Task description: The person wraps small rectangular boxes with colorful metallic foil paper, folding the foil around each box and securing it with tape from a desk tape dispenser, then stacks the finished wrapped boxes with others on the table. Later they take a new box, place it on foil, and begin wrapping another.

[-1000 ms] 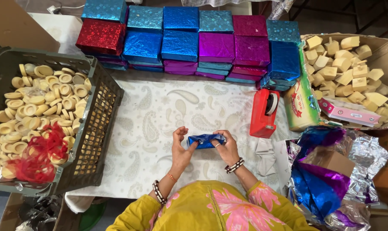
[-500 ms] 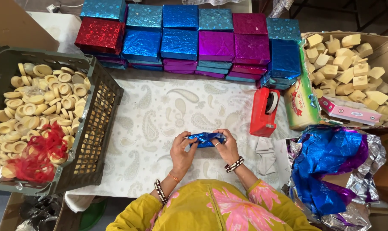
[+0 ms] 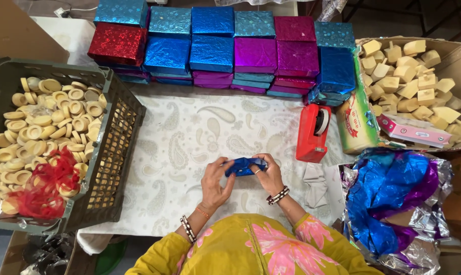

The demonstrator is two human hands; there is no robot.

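Observation:
A small item half wrapped in blue foil (image 3: 244,166) is held over the paisley table cloth (image 3: 190,137) near the front edge. My left hand (image 3: 215,184) grips its left end, and my right hand (image 3: 268,175) grips its right end, fingers folded over the foil. What is inside the foil is hidden. Beaded bracelets sit on both wrists.
Stacks of foil-wrapped boxes (image 3: 225,46), blue, purple and red, line the back. A dark crate (image 3: 116,153) of tan round pieces with red threads stands left. A red tape dispenser (image 3: 313,133), a carton of tan blocks (image 3: 413,76) and loose foil sheets (image 3: 393,193) lie right.
Both hands stayed in place, fingers shifting slightly around the blue foil. The loose blue and purple foil at right has settled flatter.

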